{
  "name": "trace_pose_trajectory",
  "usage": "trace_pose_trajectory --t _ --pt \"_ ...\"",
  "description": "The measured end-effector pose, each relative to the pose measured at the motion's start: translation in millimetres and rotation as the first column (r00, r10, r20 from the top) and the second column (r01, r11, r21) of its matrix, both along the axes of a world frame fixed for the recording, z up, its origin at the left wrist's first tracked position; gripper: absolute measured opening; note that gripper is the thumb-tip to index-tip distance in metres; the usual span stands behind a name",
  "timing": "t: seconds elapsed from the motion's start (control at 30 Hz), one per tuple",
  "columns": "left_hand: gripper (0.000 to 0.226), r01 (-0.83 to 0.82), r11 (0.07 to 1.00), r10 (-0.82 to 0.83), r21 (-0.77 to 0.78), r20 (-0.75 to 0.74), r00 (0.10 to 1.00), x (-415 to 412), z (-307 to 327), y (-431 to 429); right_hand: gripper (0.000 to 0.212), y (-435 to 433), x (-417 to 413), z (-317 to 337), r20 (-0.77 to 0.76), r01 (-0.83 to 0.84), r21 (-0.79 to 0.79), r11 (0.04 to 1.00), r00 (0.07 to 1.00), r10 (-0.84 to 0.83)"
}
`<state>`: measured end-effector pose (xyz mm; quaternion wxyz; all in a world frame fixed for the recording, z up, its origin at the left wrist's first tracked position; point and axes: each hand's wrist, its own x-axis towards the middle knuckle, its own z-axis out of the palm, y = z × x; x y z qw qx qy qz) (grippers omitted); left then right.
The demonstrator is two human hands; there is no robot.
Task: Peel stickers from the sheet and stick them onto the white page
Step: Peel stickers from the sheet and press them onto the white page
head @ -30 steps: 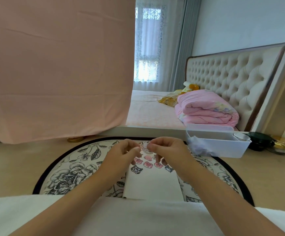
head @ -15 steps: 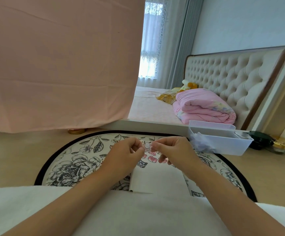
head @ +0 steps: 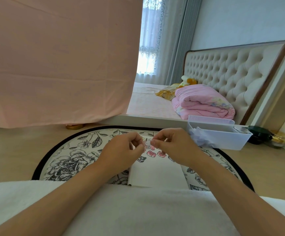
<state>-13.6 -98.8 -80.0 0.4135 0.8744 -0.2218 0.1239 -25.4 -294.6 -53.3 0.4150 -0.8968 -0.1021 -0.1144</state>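
A small white cartoon-dog sticker [head: 147,144] hangs in the air between my two hands, above the far end of the white page [head: 157,172]. My left hand [head: 123,150] pinches its left edge with thumb and forefinger. My right hand [head: 172,145] pinches its right edge the same way. The page lies lengthwise on a round flower-patterned mat [head: 73,159]. Several pink and dark stickers [head: 153,153] sit on the page's far end, partly hidden by my hands. I cannot tell whether the sticker still sits on backing.
A white plastic bin [head: 223,140] holding crumpled plastic stands at the mat's right rear. Dark and gold jars [head: 261,135] sit beyond it. A bed [head: 148,103] with a folded pink quilt lies behind. A pink cloth [head: 58,62] hangs at the left. White fabric covers my lap.
The view has shifted slightly left and down. Both hands stay together, pinching the sticker, and have lifted a little, so the dog picture shows more clearly between the fingertips.
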Motion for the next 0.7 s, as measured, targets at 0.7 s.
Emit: trace_pose_trajectory --t 0.7 --pt "0.038 0.077 0.921 -0.126 0.382 0.105 0.987 12.1 -27.4 8.3 0.029 -3.2 -6.8 -13.9 -0.392 0.165 -0.061 0.984 0.903 -0.176"
